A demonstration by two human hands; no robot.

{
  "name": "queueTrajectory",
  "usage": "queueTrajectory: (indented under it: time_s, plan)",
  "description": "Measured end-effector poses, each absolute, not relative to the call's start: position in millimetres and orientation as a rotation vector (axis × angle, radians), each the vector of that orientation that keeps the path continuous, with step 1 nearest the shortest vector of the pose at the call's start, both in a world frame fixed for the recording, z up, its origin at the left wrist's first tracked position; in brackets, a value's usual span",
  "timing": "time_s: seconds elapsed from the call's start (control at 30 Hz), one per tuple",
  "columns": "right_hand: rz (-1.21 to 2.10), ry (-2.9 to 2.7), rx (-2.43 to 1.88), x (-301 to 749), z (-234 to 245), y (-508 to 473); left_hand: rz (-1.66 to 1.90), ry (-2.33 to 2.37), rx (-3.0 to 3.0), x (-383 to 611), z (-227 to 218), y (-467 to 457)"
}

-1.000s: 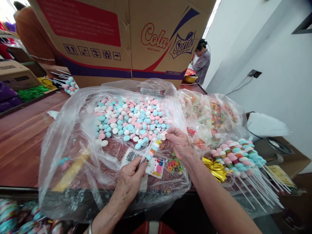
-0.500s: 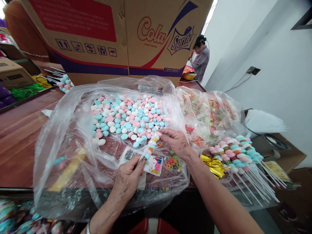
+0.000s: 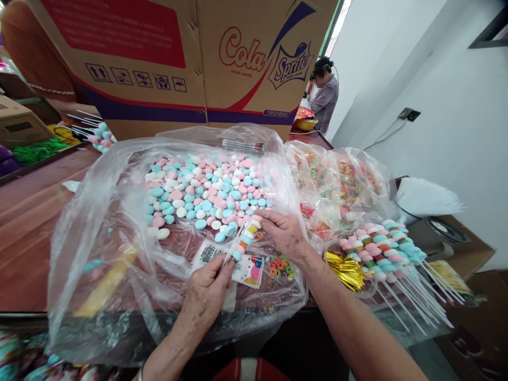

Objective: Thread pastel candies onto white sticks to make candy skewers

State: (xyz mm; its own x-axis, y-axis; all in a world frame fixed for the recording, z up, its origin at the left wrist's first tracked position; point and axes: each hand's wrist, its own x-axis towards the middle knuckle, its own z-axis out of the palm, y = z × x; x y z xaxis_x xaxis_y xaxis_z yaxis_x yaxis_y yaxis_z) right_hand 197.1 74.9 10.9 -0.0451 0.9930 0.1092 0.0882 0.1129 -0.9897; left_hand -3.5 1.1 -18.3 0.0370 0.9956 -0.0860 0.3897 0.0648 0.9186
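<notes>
my left grip [image 3: 208, 283] pinches the candy stick [image 3: 243, 245] low, probably to steady it while my right grip [image 3: 282, 233] pinches its top candy [image 3: 256, 218]; loose candies [image 3: 206, 205] lie beyond.

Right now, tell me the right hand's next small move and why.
I'd probably have the right hand press the pale pink round candy gently down the multicoloured candy skewer: its grip is on that candy at the skewer's upper end, while the left hand holds the lower end.
</notes>
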Motion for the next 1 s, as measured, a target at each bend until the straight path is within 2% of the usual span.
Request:
queueTrajectory:
  time_s: [0.5, 0.63, 0.87, 1.0]
  plan:
    - [1.024, -1.398, -1.226, 183, -3, 56, 0.935, 1.517, 1.498, 0, -13, 2]
    - [0.885, -1.508, -1.236, 176, -2, 50, 0.934, 1.525, 1.499, 0, -14, 3]
    - [0.801, -1.768, -1.185, 182, 18, 51, 0.957, 1.524, 1.497, 1, -14, 1]
    - [0.715, -1.819, -1.393, 209, 41, 50, 0.939, 1.513, 1.418, 0, -15, -1]
